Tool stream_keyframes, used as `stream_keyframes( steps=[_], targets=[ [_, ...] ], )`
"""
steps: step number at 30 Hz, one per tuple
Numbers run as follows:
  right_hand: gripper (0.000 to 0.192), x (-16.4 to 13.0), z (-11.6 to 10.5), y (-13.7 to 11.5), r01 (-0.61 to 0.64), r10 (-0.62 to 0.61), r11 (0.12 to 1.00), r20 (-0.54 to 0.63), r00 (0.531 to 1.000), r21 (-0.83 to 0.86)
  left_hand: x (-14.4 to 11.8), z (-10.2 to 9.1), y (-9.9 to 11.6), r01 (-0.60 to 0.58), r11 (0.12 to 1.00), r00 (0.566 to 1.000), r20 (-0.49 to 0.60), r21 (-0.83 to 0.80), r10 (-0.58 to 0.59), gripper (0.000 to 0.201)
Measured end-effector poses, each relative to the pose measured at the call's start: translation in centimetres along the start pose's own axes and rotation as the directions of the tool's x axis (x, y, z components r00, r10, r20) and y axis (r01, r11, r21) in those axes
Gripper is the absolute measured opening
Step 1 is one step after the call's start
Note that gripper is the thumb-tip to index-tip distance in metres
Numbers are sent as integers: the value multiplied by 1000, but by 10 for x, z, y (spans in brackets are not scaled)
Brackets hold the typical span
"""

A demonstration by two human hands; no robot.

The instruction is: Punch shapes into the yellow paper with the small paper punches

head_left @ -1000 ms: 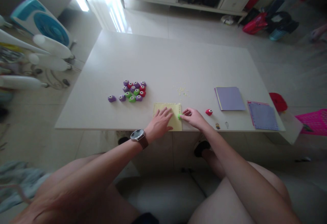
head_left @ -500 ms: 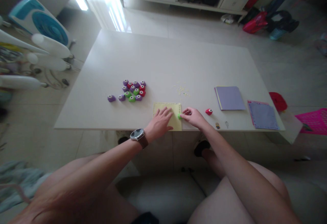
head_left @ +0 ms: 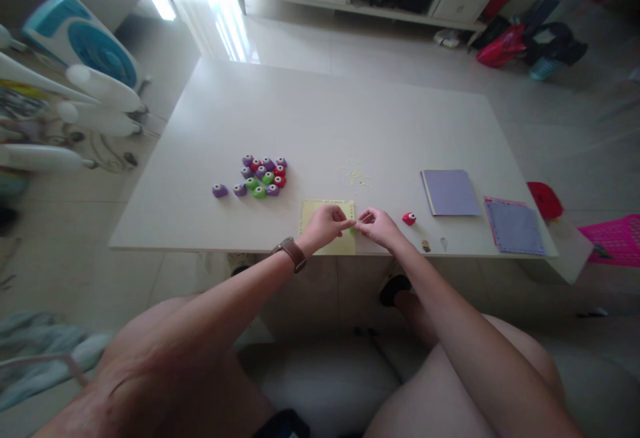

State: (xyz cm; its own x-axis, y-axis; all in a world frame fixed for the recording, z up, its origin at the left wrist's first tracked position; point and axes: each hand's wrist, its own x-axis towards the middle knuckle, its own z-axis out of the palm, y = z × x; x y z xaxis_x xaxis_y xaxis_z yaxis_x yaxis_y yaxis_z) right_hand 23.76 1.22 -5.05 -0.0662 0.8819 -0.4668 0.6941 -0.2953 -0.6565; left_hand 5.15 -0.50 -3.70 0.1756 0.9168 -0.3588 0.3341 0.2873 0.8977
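A pale yellow paper sheet (head_left: 315, 212) lies at the white table's (head_left: 325, 118) near edge. My left hand (head_left: 325, 223) rests on the sheet, its fingertips reaching to a small green punch (head_left: 354, 229) at the sheet's right edge. My right hand (head_left: 379, 225) grips that green punch from the right. The two hands meet at the punch, which is mostly hidden by fingers. A red punch (head_left: 409, 219) sits just right of my right hand.
A cluster of purple, red and green punches (head_left: 263, 176) lies to the left. Yellow paper bits (head_left: 356, 175) are scattered behind the sheet. Purple paper stacks (head_left: 450, 192) (head_left: 514, 226) lie at right. A fan (head_left: 83, 41) and pink basket (head_left: 613, 238) stand off the table.
My left hand has lifted from lying flat on the yellow sheet and its fingers have moved right to meet the green punch. My right hand has stayed on the punch.
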Motion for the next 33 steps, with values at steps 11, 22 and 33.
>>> stream_keyframes(
  steps=[11,22,33],
  targets=[
    [21,-5,2,-8,6,-10,997,-52,999,-76,11,11,-3,19,999,1000,-21,-31,-19,22],
    [25,-1,4,-12,-2,-3,997,-62,998,-76,11,14,7,127,988,989,-87,89,-119,17],
    [25,0,6,-12,20,-30,991,-73,997,-134,14,17,6,151,983,985,-105,100,-140,18]
  ],
)
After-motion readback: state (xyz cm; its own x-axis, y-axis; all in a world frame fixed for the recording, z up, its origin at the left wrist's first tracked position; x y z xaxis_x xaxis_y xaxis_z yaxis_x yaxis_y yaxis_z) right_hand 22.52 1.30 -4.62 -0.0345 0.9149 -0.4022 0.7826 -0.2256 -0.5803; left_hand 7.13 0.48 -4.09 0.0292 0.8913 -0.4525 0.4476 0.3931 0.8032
